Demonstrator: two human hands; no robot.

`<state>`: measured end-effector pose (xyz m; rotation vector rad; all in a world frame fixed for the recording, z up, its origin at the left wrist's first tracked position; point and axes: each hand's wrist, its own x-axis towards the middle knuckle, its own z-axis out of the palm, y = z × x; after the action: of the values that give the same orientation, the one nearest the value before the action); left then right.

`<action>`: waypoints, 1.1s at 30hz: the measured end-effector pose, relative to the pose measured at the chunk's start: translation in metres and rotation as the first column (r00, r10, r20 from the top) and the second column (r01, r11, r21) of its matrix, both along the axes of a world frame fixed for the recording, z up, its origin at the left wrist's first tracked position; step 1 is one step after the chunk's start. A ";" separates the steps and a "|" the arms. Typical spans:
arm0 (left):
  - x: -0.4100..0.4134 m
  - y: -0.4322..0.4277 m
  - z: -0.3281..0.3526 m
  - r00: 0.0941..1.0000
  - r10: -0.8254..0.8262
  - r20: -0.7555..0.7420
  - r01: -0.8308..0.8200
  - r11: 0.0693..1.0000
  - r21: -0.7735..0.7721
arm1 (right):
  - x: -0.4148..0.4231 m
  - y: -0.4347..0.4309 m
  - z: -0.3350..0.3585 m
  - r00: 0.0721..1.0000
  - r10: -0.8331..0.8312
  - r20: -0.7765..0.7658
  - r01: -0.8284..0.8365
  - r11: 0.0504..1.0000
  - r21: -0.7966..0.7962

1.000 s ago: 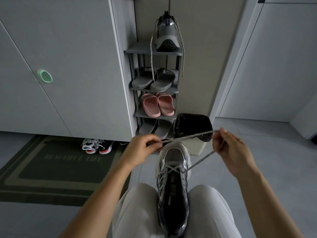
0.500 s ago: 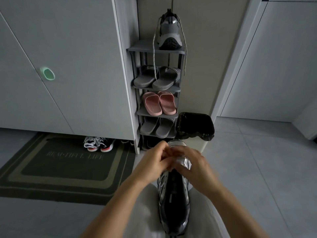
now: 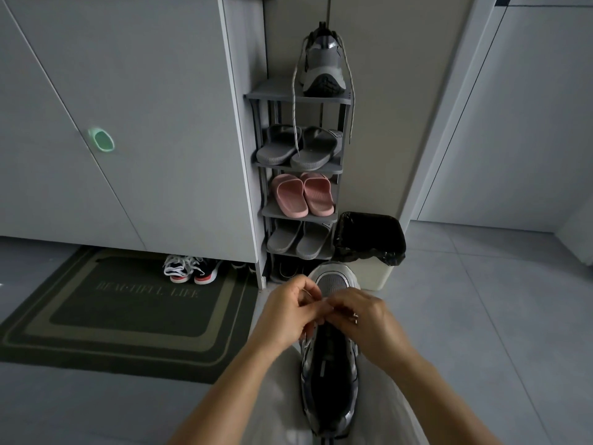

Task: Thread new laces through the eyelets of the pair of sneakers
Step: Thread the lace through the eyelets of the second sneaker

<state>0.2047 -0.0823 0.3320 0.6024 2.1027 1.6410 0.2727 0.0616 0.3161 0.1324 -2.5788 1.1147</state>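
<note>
So the sneaker [image 3: 330,367] lies lengthwise on the person's lap [image 3: 279,399], toe pointing away toward the rack [image 3: 288,95] and heel down near the bottom edge of the shot. Both hands are bunched up over the front of the lacing area, just behind the toe cap. The left hand [image 3: 285,316] has its fingers [image 3: 305,287] curled in, pinching the lace [image 3: 308,295]. It's a thin pale strand that shows by the fingertips and again lower down along the shoe's left edge. The right hand [image 3: 369,319] comes in from the other side with its fingers curled too, meeting the left ones tip to tip. As far as I can see it's pinching the same lace, though most of the strand is hidden under the knuckles. Can't tell which eyelet they're at. The second sneaker [image 3: 324,69] is propped upright against the wall on the rack's top shelf, sole end facing the camera. Its loose laces [image 3: 294,117] dangle down both sides, past the grey slides [image 3: 298,146] one shelf below. Under those are pink slides [image 3: 303,195]. A bin [image 3: 369,242] with a black liner stands on the floor just right of the rack. Off to the left there's a dark mat [image 3: 128,309], with a pair of red-soled trainers [image 3: 189,269] tucked under the cabinet [image 3: 144,123].
</note>
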 end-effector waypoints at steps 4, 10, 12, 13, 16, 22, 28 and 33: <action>0.003 -0.002 -0.001 0.995 0.046 0.090 -0.054 0.994 0.092 | 0.002 0.000 0.002 0.999 0.009 -0.039 -0.008 1.000 0.015; 0.010 -0.011 -0.012 0.974 0.117 0.193 -0.144 0.980 0.137 | 0.003 0.005 -0.003 1.000 -0.029 -0.004 0.030 0.997 0.075; 0.011 -0.009 -0.014 0.977 0.131 0.170 -0.152 0.982 0.114 | 0.002 0.003 -0.004 1.000 -0.023 0.018 0.022 0.996 0.091; 0.010 -0.008 -0.014 0.978 0.137 0.155 -0.154 0.982 0.109 | 0.001 0.002 -0.004 0.999 -0.024 0.022 0.022 0.996 0.090; 0.011 -0.008 -0.013 0.987 0.151 0.049 -0.152 0.988 0.014 | 0.000 0.000 -0.006 0.997 -0.073 0.018 0.070 0.990 0.120; 0.027 -0.013 -0.031 0.971 0.156 -0.181 -0.196 0.953 -0.233 | 0.000 -0.004 -0.011 0.984 -0.163 0.077 0.140 0.960 0.243; 0.029 -0.020 -0.040 0.948 0.300 0.105 -0.298 0.954 -0.028 | -0.006 -0.019 -0.015 0.982 -0.176 0.073 0.142 0.932 0.334; 0.028 -0.021 -0.042 0.937 0.295 0.185 -0.306 0.951 0.036 | -0.005 -0.021 -0.018 0.983 -0.163 0.086 0.131 0.945 0.299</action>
<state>0.2324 -0.1036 0.2895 0.1461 2.0953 1.8543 0.2676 0.0404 0.2981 -0.0546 -2.7853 0.7007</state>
